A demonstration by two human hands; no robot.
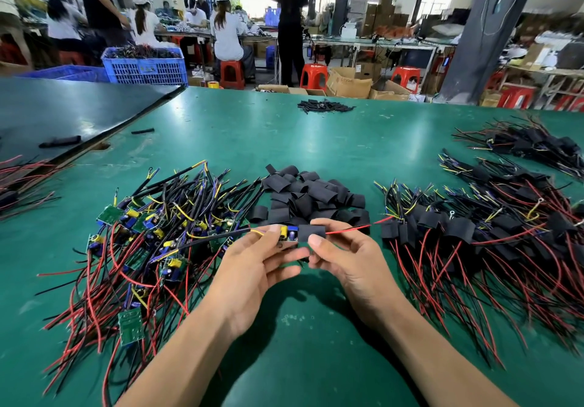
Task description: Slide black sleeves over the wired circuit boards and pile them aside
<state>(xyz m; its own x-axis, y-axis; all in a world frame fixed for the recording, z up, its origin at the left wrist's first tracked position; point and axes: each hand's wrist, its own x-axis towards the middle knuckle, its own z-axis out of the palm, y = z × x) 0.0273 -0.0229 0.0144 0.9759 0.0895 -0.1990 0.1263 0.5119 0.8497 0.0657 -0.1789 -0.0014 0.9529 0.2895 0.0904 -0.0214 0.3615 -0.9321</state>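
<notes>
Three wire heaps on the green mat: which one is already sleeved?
The heap right of the hands: its boards wear black sleeves. The left heap shows bare green boards; the far-left bundle's boards can't be made out.

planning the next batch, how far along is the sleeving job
Done: a big pile of sleeved boards on the right. In hand: the left hand holds a board, the right hand has a sleeve partly on. Left: the bare boards on the left.
</notes>
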